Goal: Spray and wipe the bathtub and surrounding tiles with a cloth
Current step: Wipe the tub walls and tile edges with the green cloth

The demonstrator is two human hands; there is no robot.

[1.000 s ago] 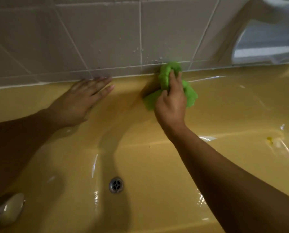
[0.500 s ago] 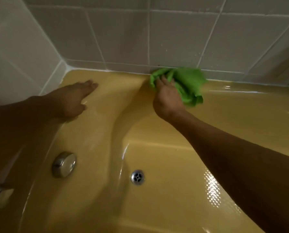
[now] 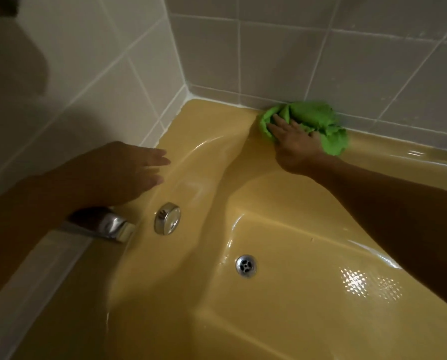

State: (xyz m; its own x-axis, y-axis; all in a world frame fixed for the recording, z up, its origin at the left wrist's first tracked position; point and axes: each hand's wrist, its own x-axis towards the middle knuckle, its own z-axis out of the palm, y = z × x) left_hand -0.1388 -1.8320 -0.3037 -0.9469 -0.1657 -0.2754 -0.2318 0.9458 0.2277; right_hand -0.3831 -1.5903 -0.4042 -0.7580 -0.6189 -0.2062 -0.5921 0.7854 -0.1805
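Observation:
The yellow bathtub (image 3: 212, 120) fills most of the view, set into a corner of pale grey wall tiles (image 3: 277, 58). A crumpled green cloth (image 3: 313, 115) lies on the tub's far rim, right against the bottom row of tiles. My right hand (image 3: 294, 141) presses down on the cloth with its fingers stretched out over it. My left hand (image 3: 123, 170) is flat, fingers straight, over the tub's left end rim near the corner. It holds nothing. No spray bottle is in view.
A chrome tap spout (image 3: 108, 226) juts out under my left forearm. Beside it sits a round chrome overflow knob (image 3: 167, 218), and the drain (image 3: 246, 266) lies in the tub floor. The tub's near edge (image 3: 35, 276) runs down the left.
My right hand has slid the cloth left along the far rim toward the corner, and its fingers have flattened on it. My view swung left, bringing the corner, tap and overflow knob into sight.

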